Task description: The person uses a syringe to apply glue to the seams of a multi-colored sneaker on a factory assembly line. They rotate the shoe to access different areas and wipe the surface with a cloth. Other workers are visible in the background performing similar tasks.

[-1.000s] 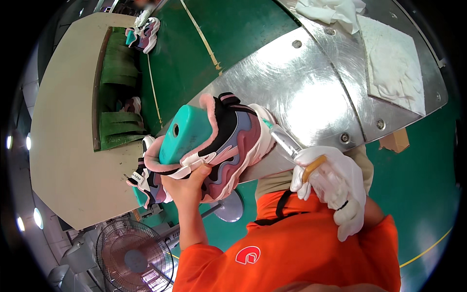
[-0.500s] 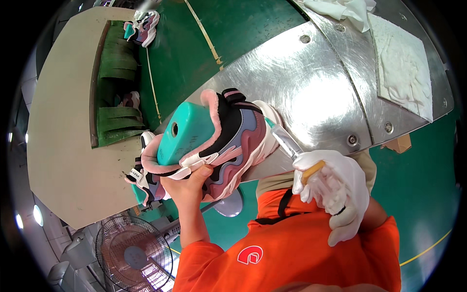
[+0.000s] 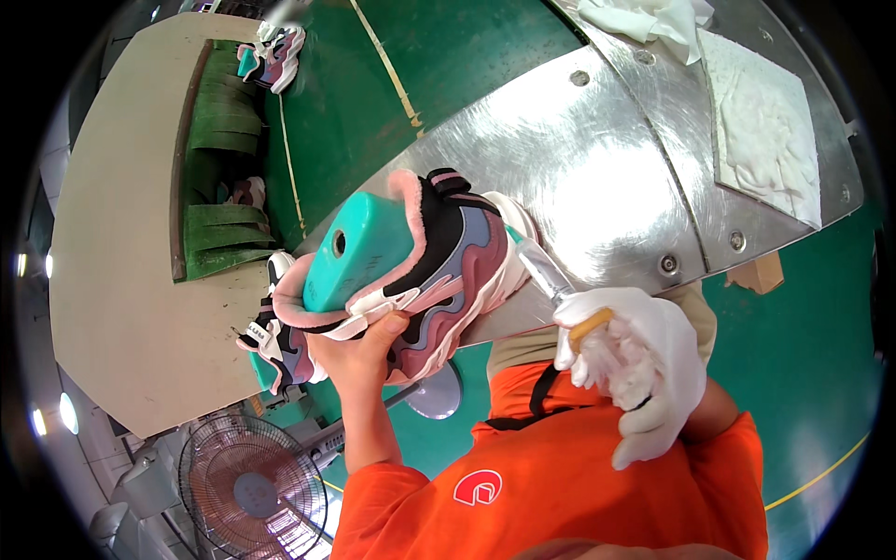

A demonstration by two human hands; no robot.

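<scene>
Pink-lilac-black chunky sneaker [image 3: 439,271] on teal plastic last [image 3: 359,252], centre frame, bare left hand [image 3: 359,350] gripping beneath at 7 o'clock; white-gloved right hand [image 3: 639,359] at 4 o'clock, fingers clenched round wooden-handled brush [image 3: 551,280] touching toe. Loose grip risks shoe twisting, smearing upper.

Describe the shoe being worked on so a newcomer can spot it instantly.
Start at the shiny curved metal table; at its lower left edge the bare left hand holds up a chunky sneaker. It is pink, mauve and black with a fuzzy pink collar, and a turquoise last fills it, unlike the shoes lying on the green belt.
</scene>
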